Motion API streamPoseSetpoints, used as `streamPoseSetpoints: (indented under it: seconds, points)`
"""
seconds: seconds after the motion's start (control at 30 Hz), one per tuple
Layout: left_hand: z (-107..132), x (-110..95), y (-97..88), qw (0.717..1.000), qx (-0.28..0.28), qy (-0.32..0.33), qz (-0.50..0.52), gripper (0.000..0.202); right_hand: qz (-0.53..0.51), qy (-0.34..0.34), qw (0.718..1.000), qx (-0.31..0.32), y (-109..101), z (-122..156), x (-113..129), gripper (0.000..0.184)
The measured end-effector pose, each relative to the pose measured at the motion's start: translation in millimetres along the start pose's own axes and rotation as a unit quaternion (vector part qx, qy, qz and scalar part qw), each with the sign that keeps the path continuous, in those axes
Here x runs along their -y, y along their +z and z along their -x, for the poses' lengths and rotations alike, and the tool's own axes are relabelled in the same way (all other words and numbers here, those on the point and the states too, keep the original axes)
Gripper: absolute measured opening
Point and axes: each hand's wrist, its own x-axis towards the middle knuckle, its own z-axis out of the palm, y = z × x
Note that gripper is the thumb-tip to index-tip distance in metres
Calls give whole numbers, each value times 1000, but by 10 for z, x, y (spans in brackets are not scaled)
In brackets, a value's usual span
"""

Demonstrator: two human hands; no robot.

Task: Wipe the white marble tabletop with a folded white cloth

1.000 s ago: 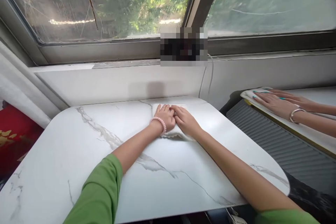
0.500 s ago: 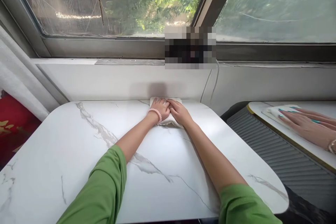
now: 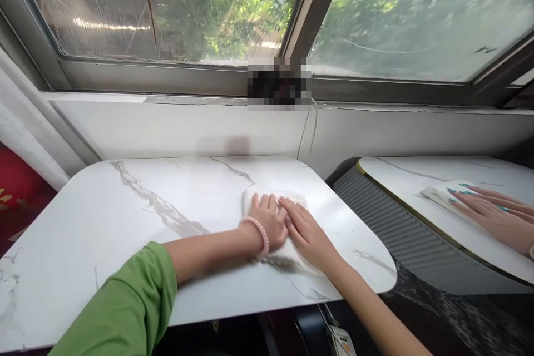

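Observation:
A white cloth point(image 3: 250, 199) lies flat on the white marble-patterned table point(image 3: 125, 228), right of its middle. My left hand point(image 3: 269, 222), with a pink bead bracelet at the wrist, presses on it with the fingers flat and pointing toward the window. Beside it and just touching it, my right hand point(image 3: 308, 236) rests slantwise on the same cloth, fingers stretched out. Both palms are hidden, as is the cloth's middle beneath them.
To the right, another person's hands point(image 3: 492, 214) with teal nails press a white cloth point(image 3: 438, 192) on a second marble-patterned table point(image 3: 400, 172). A window point(image 3: 233, 5) rises behind. Under the front edge is a power strip point(image 3: 342, 339).
Both my hands and the cloth have moved from the table's back edge toward me and to the right. The view has shifted right. The other person's hands stay on their cloth.

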Motion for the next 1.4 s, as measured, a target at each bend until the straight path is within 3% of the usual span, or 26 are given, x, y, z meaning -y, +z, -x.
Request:
streamPoseSetpoints:
  seconds: [0.13,0.27,0.43,0.6,0.73,0.93,1.2,1.4]
  points:
    - [170,-442,-7,999,11,38,0,60,20,7,1000,0,-229,523,36,51]
    - [139,-706,45,997,3,79,17,59,41,20,999,-3,-379,833,-35,54]
    - [-29,-880,65,996,33,67,48,59,57,66,996,29,-513,926,-178,52]
    - [-265,-927,85,996,40,50,61,60,49,95,993,51,-543,783,-426,55]
    - [-527,-850,133,997,34,24,59,61,-5,134,990,45,-458,514,-678,57]
    - [-1070,-555,255,997,-4,-19,74,55,-20,152,988,-24,-287,-53,-1092,53]
    - [-1683,-113,340,992,-27,-102,71,50,-25,124,992,-3,-97,-867,-1573,54]
    - [-1995,140,369,992,-29,-110,61,46,-25,125,992,-10,-8,-1215,-1748,55]
